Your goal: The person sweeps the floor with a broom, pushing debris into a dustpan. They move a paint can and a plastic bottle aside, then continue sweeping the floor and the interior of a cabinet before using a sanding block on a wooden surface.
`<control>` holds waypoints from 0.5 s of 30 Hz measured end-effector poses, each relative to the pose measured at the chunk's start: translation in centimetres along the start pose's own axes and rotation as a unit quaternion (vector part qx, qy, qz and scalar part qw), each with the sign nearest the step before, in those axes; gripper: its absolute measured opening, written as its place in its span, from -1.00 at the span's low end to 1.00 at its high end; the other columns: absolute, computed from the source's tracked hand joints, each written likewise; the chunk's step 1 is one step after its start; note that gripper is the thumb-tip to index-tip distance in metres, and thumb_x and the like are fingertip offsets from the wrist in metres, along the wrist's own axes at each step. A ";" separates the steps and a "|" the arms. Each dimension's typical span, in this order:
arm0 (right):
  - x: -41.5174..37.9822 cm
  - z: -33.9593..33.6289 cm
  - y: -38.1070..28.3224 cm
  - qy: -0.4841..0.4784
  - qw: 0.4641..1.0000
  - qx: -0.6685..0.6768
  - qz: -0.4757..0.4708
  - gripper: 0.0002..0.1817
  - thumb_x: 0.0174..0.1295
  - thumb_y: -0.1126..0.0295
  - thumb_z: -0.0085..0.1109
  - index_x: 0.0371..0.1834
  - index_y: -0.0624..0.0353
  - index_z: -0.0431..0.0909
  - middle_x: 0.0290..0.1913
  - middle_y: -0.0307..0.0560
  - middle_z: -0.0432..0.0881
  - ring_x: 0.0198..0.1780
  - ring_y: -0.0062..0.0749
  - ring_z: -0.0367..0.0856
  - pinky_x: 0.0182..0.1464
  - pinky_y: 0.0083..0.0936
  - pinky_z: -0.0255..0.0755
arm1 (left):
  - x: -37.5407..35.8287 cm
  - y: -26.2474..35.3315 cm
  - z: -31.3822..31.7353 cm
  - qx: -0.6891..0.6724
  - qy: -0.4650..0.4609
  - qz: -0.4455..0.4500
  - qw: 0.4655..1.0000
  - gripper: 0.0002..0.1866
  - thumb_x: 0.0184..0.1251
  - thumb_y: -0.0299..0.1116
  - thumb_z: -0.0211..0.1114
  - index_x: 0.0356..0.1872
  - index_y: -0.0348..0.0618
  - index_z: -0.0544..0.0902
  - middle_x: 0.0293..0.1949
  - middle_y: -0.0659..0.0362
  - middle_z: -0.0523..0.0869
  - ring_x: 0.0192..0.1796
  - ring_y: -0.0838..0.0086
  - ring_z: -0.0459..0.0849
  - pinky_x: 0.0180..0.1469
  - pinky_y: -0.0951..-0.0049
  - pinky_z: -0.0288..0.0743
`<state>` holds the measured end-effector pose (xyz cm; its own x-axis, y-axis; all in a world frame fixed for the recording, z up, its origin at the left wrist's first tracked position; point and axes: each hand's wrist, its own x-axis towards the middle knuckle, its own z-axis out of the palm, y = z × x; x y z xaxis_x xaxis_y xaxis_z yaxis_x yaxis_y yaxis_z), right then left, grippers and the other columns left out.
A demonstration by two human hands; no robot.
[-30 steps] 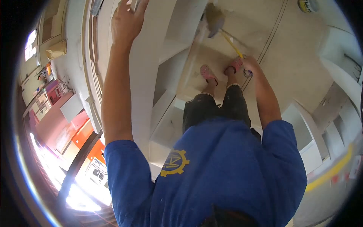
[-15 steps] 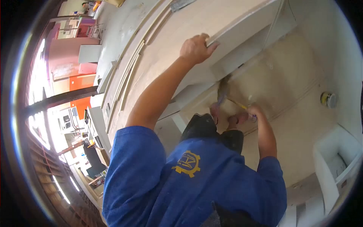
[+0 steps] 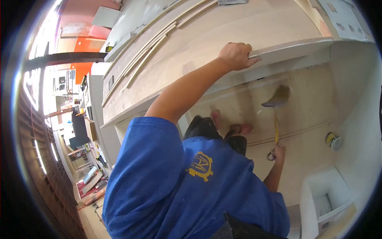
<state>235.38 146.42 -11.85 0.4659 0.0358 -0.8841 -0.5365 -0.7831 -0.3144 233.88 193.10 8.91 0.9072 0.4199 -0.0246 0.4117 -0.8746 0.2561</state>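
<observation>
One hand grips a panel edge, the other holds a brush low over the floor.

The left hand (image 3: 235, 55) is curled over the edge of the pale panel (image 3: 290, 49) above. The right hand (image 3: 278, 153) is clenched round the yellow handle of the brush (image 3: 277, 104), whose blurred head hangs over the floor (image 3: 310, 139). A tin (image 3: 332, 141) stands near on the floor, apart from the brush.

Yellow-handled brush (image 3: 276, 113), held upright at the handle's lower end, bristle head blurred at the top, near the white shelf wall. White shelf board (image 3: 292, 49), edge-on and roughly level, gripped at its near end from above.
</observation>
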 end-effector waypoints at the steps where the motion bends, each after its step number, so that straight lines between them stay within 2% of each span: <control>1: -1.2 0.7 -0.5 0.014 1.000 0.007 -0.010 -0.78 0.27 0.29 0.02 -0.39 0.22 0.49 -0.76 -0.21 0.34 -0.77 -0.56 0.30 -0.72 -0.52 0.12 | 0.0 -0.1 -0.2 -0.002 -0.001 -0.003 1.000 -0.48 0.13 0.17 0.12 -0.39 -0.16 0.62 -0.43 0.06 0.66 -0.32 0.16 0.64 -0.25 0.25 0.52; 4: -1.3 1.9 -3.7 -0.014 0.999 0.012 -0.028 -0.74 0.27 0.24 0.00 -0.41 0.23 0.47 -0.76 -0.21 0.35 -0.77 -0.55 0.31 -0.73 -0.52 0.11 | 0.0 0.0 -0.6 -0.009 -0.013 -0.009 1.000 -0.47 0.12 0.18 0.13 -0.40 -0.17 0.62 -0.43 0.05 0.66 -0.32 0.15 0.64 -0.25 0.26 0.52; 6: 1.6 3.0 -6.5 -0.035 0.997 -0.062 -0.026 -0.68 0.27 0.16 -0.02 -0.50 0.17 0.37 -0.78 -0.24 0.34 -0.80 -0.55 0.27 -0.75 -0.54 0.10 | 0.0 0.0 -0.5 -0.014 -0.022 -0.017 1.000 -0.47 0.12 0.19 0.13 -0.40 -0.17 0.62 -0.43 0.05 0.66 -0.32 0.15 0.64 -0.25 0.26 0.52; 7: 3.9 4.0 -6.8 -0.069 0.996 0.054 0.017 -0.68 0.26 0.13 -0.02 -0.50 0.13 0.36 -0.76 -0.25 0.33 -0.79 -0.55 0.27 -0.75 -0.56 0.10 | 0.0 -0.1 -0.4 -0.010 -0.019 -0.021 1.000 -0.46 0.11 0.20 0.13 -0.40 -0.17 0.62 -0.43 0.05 0.66 -0.32 0.15 0.64 -0.25 0.26 0.52; 8: 6.1 4.7 -6.7 -0.101 0.979 0.169 0.059 -0.68 0.26 0.09 -0.02 -0.49 0.10 0.35 -0.74 -0.26 0.32 -0.78 -0.55 0.27 -0.75 -0.58 0.10 | 0.1 -0.1 -0.3 -0.004 -0.016 -0.025 1.000 -0.45 0.11 0.21 0.12 -0.40 -0.17 0.62 -0.43 0.04 0.66 -0.31 0.15 0.64 -0.24 0.26 0.52; 11: 7.4 4.5 -5.2 -0.140 0.957 0.239 0.081 -0.67 0.25 0.07 -0.01 -0.50 0.06 0.34 -0.73 -0.26 0.33 -0.78 -0.57 0.25 -0.76 -0.60 0.08 | -0.3 0.2 -0.3 -0.008 -0.036 -0.039 0.999 -0.42 0.10 0.24 0.10 -0.39 -0.19 0.61 -0.41 0.02 0.66 -0.28 0.16 0.64 -0.17 0.25 0.50; 14: 5.6 2.0 -0.3 -0.116 0.963 0.187 0.153 -0.70 0.24 0.10 0.01 -0.45 0.10 0.39 -0.68 -0.23 0.37 -0.78 -0.57 0.25 -0.77 -0.60 0.08 | 0.0 0.7 -0.7 -0.014 -0.051 -0.055 0.997 -0.40 0.09 0.26 0.08 -0.38 -0.19 0.61 -0.38 0.02 0.67 -0.26 0.15 0.64 -0.13 0.26 0.49; 15: 4.6 1.2 1.4 -0.081 0.978 0.141 0.130 -0.70 0.24 0.11 0.00 -0.45 0.12 0.41 -0.67 -0.22 0.37 -0.78 -0.54 0.26 -0.77 -0.57 0.10 | 0.0 0.6 -0.9 -0.012 -0.056 -0.059 0.997 -0.40 0.09 0.26 0.07 -0.37 -0.18 0.61 -0.37 0.02 0.67 -0.25 0.15 0.63 -0.13 0.26 0.49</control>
<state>235.95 146.24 -16.81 0.1830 -0.0256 -0.9828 -0.8058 -0.5766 -0.1351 234.07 192.81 9.90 0.8567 0.4894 -0.1629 0.5158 -0.8137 0.2682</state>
